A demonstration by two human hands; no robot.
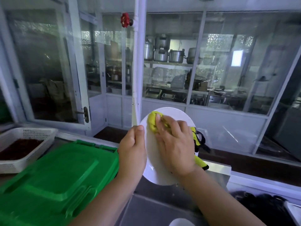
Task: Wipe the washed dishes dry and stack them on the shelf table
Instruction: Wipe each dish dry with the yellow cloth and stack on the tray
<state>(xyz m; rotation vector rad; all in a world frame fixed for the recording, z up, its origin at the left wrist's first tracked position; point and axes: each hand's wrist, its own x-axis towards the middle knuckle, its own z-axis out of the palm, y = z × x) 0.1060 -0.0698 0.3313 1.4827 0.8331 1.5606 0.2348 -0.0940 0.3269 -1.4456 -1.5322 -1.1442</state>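
- From the head camera, the person's left hand (132,149) gripped the left rim of a white plate (172,112), thumb on the front edge and the other fingers hidden behind it.
- The plate was held up off the worktop (162,207), tilted with its face toward the person, right of a green bin lid (57,176).
- The right hand (175,144) pressed a bunched yellow-green cloth (152,121) against the plate's face, fingers bent over the wad; the cloth's dark-edged tail hung off the plate's right side.
- At the far left sat a white perforated basket (27,136) with something dark reddish-brown inside.
- Behind the plate rose a white pipe (138,46) with a red valve wheel (125,20), in front of glass partitions.
- Through the glass, metal pots (162,51) stood on a shelf.
- A white curved rim (180,222) showed at the bottom edge; I could not tell what it was.
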